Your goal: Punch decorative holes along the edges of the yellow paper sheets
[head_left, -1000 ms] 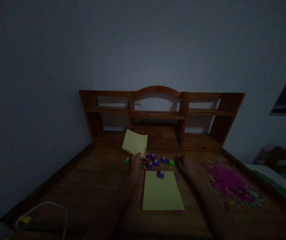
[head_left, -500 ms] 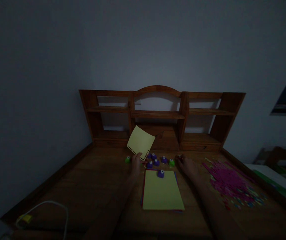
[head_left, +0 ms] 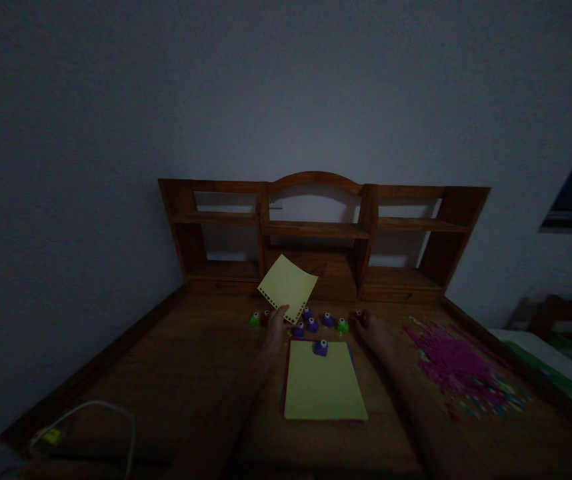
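Observation:
In my left hand [head_left: 277, 324] is a yellow sheet of paper [head_left: 290, 287], raised and tilted, with small punched holes along two of its lower edges. My right hand [head_left: 373, 330] has its fingers closed around a dark red craft punch [head_left: 359, 315] on the desk. Between the hands stand several purple craft punches [head_left: 312, 325] and a green craft punch [head_left: 343, 325]. Left of my left hand are another green punch [head_left: 255, 319] and a red punch [head_left: 266, 318]. A purple punch [head_left: 321, 347] rests on the top edge of a yellow-topped paper stack [head_left: 323, 387].
A wooden shelf unit [head_left: 316, 230] rises at the desk's back edge. Pink strips and small coloured pieces [head_left: 459, 360] lie heaped on the right. A white cable [head_left: 101, 403] loops at the front left, near a small yellow object [head_left: 52, 437]. The scene is dim.
My left hand and its sheet have shifted slightly right, and the red punch on the left shows more. My right hand stays at the dark red punch.

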The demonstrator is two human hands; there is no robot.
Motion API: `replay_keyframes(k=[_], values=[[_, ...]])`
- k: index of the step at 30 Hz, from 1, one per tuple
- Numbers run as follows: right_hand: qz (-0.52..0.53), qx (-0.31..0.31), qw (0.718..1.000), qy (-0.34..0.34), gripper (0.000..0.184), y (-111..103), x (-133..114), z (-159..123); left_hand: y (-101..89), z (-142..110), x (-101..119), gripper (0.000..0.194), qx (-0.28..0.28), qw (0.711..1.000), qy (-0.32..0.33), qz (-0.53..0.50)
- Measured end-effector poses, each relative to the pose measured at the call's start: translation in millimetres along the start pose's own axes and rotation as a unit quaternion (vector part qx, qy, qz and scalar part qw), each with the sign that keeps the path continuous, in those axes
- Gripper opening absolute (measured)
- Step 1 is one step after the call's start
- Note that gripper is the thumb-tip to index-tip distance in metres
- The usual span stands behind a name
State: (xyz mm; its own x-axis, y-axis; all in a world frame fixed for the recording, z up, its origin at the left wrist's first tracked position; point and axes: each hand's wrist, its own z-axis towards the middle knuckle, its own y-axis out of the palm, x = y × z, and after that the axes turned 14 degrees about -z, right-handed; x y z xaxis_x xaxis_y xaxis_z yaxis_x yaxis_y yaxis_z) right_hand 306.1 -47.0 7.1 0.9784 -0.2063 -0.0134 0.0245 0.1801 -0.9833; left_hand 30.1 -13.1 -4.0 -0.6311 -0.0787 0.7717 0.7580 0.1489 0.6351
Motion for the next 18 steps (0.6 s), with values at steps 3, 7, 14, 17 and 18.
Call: replay_keyframes(k=[3,7,14,17,18], values=[[0.003,0.008,1.0,-0.006,0.05,0.8,0.8,-0.1,0.0,-2.9,-2.7,0.02,0.01,1.0,0.008,0.026],[-0.001,0.022,1.0,-0.012,0.049,2.2,2.2,0.7,0.8,-7.9,-2.5,0.023,-0.027,0.998,0.019,0.052],[-0.006,0.023,1.0,-0.012,0.046,1.4,1.4,0.3,1.7,-8.3,-2.1,0.028,-0.066,0.994,0.029,0.088],[-0.003,0.021,1.0,-0.015,0.047,2.8,2.7,0.7,-0.8,-5.9,-4.2,0.028,-0.069,0.992,0.04,0.101],[0.001,0.02,1.0,-0.015,0.047,3.4,3.2,1.1,-1.8,-5.2,-4.9,0.029,-0.071,0.991,0.045,0.106]])
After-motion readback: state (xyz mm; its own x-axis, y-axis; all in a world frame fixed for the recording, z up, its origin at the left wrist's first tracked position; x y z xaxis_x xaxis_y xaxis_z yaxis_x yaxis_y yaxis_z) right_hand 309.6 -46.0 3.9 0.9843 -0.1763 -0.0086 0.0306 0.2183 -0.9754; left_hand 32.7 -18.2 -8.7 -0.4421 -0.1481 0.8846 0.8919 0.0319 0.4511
